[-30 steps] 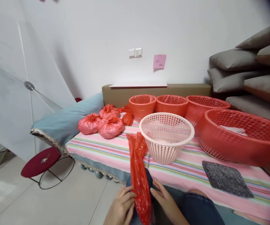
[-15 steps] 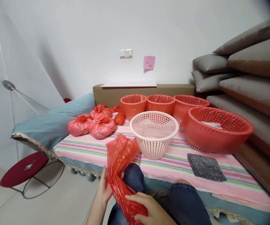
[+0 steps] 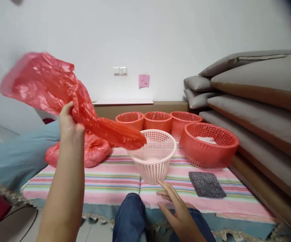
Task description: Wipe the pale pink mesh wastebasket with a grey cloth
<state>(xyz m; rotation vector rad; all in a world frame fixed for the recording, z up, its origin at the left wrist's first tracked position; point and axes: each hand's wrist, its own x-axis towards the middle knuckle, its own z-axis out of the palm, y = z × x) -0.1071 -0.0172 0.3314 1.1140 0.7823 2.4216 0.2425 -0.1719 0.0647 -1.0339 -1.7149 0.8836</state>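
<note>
Raised at the left, my left hand (image 3: 69,117) is closed around the middle of a red plastic bag (image 3: 51,82). One end of the bag flares out to the upper left; the other hangs down to the right, across the left rim of a pale pink mesh basket (image 3: 153,169). My right hand (image 3: 174,206) is low in front of that basket, fingers apart and holding nothing. Its index fingertip is close to the basket's base; whether it touches I cannot tell. Behind my left forearm lie filled red bags (image 3: 97,151), partly hidden.
Three red mesh baskets (image 3: 157,121) line the back of the striped cloth (image 3: 105,188). A larger red basket (image 3: 211,154) with something white inside stands right of the pink one. Before it lies a grey cloth (image 3: 207,185). Stacked cushions (image 3: 256,101) border the right side.
My left hand has lifted the red bag from my lap up to the left. My right hand has let go of it and moved right. The view has shifted too.
</note>
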